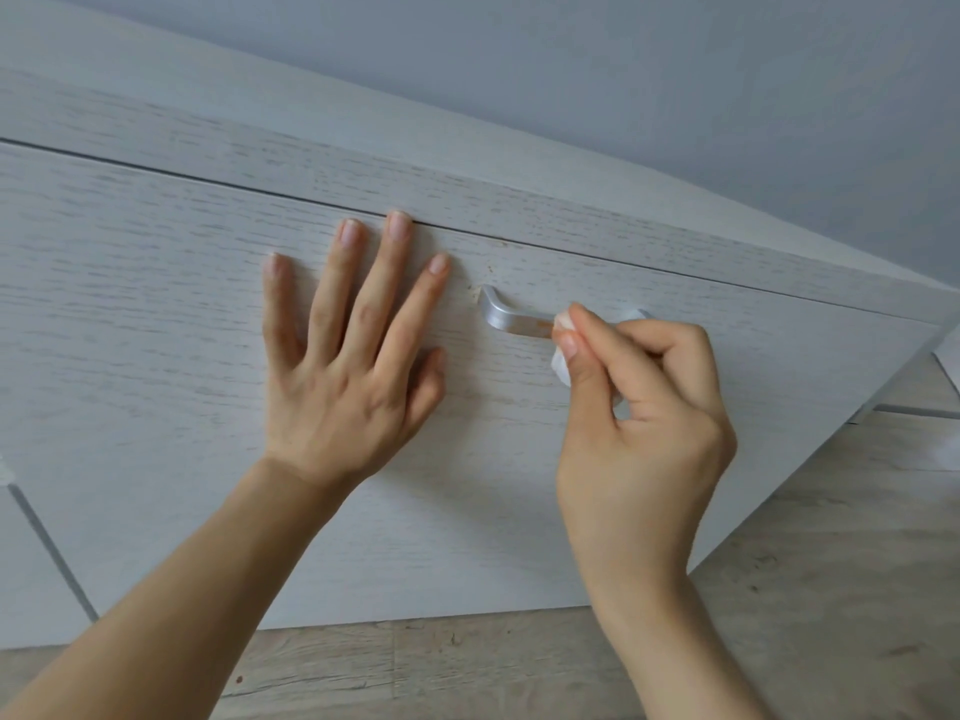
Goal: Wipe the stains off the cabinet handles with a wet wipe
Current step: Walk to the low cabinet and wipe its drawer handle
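Note:
A silver metal handle (506, 317) sits on the front of a whitewashed wood cabinet drawer (156, 314). A brownish-orange stain shows on the bar just left of my fingertips. My right hand (639, 407) pinches a small folded white wet wipe (560, 356) between thumb and fingers and holds it against the middle of the handle, hiding the handle's right half. My left hand (353, 356) lies flat on the drawer front with straight, spread fingers, just left of the handle.
A dark seam runs between the drawer and the cabinet top (363, 148). A plain grey wall (675, 70) stands behind. Pale wood-look floor (779, 589) lies below and to the right, with a cabinet leg (865, 410) at the right corner.

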